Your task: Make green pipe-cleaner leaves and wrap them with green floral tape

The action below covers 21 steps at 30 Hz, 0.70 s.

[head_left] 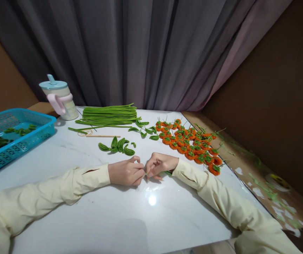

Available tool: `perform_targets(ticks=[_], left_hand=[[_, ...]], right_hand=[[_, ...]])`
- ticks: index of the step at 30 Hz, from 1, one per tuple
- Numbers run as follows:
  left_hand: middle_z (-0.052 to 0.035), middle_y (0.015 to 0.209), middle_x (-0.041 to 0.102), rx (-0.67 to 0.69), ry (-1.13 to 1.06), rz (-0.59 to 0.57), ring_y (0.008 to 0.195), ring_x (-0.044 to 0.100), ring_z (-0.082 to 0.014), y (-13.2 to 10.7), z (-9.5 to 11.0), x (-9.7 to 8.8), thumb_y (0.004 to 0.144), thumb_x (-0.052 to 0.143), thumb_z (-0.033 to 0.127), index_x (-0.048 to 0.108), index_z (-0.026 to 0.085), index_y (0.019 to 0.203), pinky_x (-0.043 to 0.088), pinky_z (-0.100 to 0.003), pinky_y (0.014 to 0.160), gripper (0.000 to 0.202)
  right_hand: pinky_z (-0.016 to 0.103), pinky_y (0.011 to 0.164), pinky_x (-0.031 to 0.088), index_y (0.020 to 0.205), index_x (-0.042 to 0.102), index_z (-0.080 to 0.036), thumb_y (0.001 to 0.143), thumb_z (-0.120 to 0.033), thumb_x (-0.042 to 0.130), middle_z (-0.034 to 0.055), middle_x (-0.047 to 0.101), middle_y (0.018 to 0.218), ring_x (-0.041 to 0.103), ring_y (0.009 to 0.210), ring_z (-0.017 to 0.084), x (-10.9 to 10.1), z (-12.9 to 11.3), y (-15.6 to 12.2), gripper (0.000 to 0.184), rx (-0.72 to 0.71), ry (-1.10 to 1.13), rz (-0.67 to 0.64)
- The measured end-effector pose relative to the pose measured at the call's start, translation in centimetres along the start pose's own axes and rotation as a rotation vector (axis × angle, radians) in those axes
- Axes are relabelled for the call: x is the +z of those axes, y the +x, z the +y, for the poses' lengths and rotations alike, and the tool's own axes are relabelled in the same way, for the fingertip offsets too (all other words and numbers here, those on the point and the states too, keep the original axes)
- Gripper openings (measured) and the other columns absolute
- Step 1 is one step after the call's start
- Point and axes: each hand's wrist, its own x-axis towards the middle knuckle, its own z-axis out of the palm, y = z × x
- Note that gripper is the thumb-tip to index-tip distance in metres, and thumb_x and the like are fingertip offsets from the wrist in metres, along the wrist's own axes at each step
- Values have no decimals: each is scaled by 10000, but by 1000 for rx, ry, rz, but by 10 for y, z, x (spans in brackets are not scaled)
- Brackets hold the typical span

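Note:
My left hand (pixel 127 171) and my right hand (pixel 162 164) meet fingertip to fingertip, low over the middle of the white table. Both are closed in a pinch, with a thin green strand (pixel 146 174) just showing between them; most of it is hidden by my fingers. A bit of green (pixel 168 173) shows under my right wrist; whether it joins the strand I cannot tell. Just beyond my left hand lies a small group of green fuzzy leaves (pixel 120 144). Orange fuzzy flowers (pixel 190 146) with green centres and thin stems spread out beyond my right hand.
At the back lies a bundle of green pipe cleaners (pixel 109 115), with a thin wooden stick (pixel 102 136) before it and more leaves (pixel 149 130) beside it. A blue basket (pixel 35 135) holding green pieces stands left, near a lidded cup (pixel 68 106). Scraps and a tape roll (pixel 278 182) lie right.

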Motion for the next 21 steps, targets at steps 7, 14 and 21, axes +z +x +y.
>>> perform_targets(ticks=[7, 14, 21], left_hand=[[9, 528, 512, -121, -122, -57, 551, 470, -127, -1, -3, -4, 852, 340, 113, 452, 164, 643, 366, -326, 723, 242], [7, 547, 554, -138, -197, -28, 533, 482, -123, -1, -3, -4, 882, 394, 177, 452, 162, 694, 357, -323, 710, 198], [7, 554, 529, -72, -113, -4, 576, 503, -123, -1, -4, -5, 886, 357, 112, 448, 164, 676, 368, -312, 699, 234]], right_hand=[[180, 425, 370, 774, 637, -32, 745, -267, 684, 4, 544, 463, 461, 380, 72, -2, 3, -1, 242, -33, 8, 17], [182, 429, 357, 805, 643, -33, 752, -308, 682, 11, 556, 481, 477, 403, 82, -2, 4, -3, 283, -30, -18, 32], [176, 397, 284, 807, 651, -25, 761, -359, 672, 11, 548, 470, 406, 376, 56, 0, 2, -2, 338, -6, -73, 48]])
